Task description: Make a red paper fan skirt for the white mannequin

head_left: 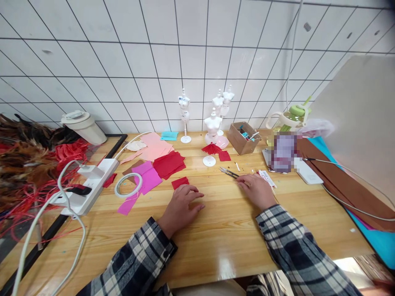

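Observation:
My left hand (182, 207) rests above the wooden tabletop, fingers apart and nothing held. Just beyond its fingers lies a small red fabric piece (180, 182). With fingers closed over the handle end, my right hand (258, 190) is on a pair of thread snips (228, 172); the blades point away to the left and the grip is partly hidden. Near that hand is a white printed label strip (267, 178). Ahead, a red pleated skirt-like piece (211, 149) sits at a small white mannequin (212, 125), above a round white base (209, 161).
Red pieces (169, 165), magenta pieces (147, 177) and a tape roll (128, 185) lie left. A white power strip (92, 185) with cables borders feathers (27, 160). Behind stand mannequins (184, 111) and a cardboard box (244, 137); a power bank (308, 170) is right.

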{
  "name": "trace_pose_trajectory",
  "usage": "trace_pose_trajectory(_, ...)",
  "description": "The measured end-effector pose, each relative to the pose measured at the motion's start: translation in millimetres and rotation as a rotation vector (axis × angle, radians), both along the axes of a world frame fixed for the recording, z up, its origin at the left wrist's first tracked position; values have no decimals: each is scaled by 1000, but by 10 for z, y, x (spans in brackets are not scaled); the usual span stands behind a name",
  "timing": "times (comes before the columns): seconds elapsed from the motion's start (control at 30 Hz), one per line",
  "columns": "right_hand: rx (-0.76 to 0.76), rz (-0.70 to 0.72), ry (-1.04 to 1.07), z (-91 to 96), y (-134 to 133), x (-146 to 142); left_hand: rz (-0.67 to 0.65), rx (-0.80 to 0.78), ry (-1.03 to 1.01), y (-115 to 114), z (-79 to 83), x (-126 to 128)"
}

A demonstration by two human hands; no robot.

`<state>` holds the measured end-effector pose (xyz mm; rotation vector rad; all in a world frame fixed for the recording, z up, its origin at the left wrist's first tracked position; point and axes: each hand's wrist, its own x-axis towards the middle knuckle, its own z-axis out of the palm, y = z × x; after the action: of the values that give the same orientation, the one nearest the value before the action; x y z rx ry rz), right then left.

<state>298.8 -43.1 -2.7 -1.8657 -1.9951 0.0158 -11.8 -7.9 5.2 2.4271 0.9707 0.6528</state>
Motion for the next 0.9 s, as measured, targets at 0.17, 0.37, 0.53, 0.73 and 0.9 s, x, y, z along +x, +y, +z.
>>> trace_pose_trajectory(0.17,-12,-11,-74,-41,0,37,6,-28,-39,-7,-9,-5)
trace_pose_trajectory(0.37,-73,46,-184,-7,-4,49,16,-43,-44,12,-28,-9)
trace_pose_trajectory(0.53,-124,119,-270,138,-4,39,-3,-59,-62,-4,-4,2)
trace_pose_trajectory(0.73,-149,191,-128,157,-16,271,20,-21,-31,53,2,-43)
trace_pose_trajectory(0.9,-26,27,-83,270,-153,251,49,21,52,313,-9,-342)
